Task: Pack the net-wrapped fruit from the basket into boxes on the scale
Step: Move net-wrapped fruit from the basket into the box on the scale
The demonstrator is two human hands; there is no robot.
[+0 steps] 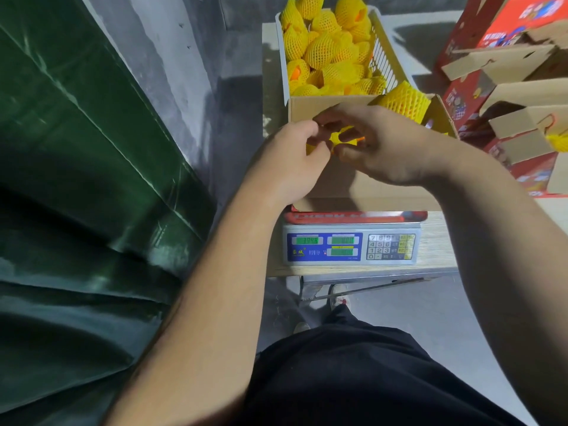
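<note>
Both forearms reach past the scale (350, 247) to the open carton (362, 186) sitting on it. Left hand (292, 158) and right hand (378, 146) pinch one yellow net-wrapped fruit (341, 138) inside the carton. Behind the carton, the basket (385, 59) looks nearly full, so packing seems barely begun.

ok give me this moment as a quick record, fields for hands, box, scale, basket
left hand: pinches the yellow net fruit over the box
right hand: grips the same fruit from the other side
box: open cardboard, sits on the scale
scale: display lit, digits too blurred to read
basket: white, behind the box, piled with net-wrapped fruit
red cartons: stacked at right
</note>
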